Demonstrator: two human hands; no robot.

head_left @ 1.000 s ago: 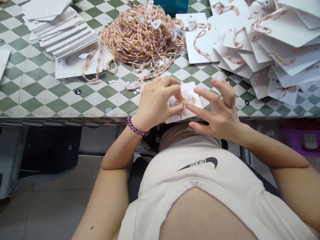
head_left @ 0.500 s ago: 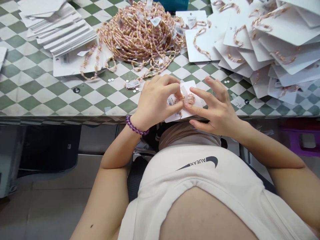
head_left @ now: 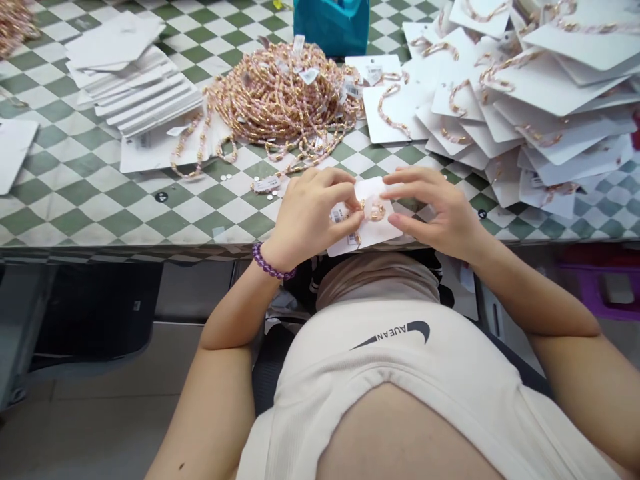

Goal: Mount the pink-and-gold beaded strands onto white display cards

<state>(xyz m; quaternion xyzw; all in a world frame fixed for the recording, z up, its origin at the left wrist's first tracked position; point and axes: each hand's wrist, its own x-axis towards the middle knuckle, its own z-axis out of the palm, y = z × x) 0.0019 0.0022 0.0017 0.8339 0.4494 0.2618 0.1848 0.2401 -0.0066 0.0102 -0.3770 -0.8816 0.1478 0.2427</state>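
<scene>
Green-and-white checkered tabletop (head_left: 200,207) under a heap of bead strands (head_left: 280,93) beyond the fingers: left hand (head_left: 307,217) grips a white card (head_left: 375,235) and pink-and-gold bracelet (head_left: 374,212) between its fingers. Right hand (head_left: 437,213) curves in beside them, its grip unclear. Carded bracelets (head_left: 540,113) pile up right of the fingers.

Lighting bright and even across the checkered tabletop (head_left: 95,167), diffuse, source not visible, with only soft shadows beneath the hands (head_left: 310,213). The floor (head_left: 100,413) reads dimmer. Wide-angle distortion bows the table edge (head_left: 125,248) toward the frame sides; no heavy blur, though small price tags (head_left: 309,76) lack sharpness.
</scene>
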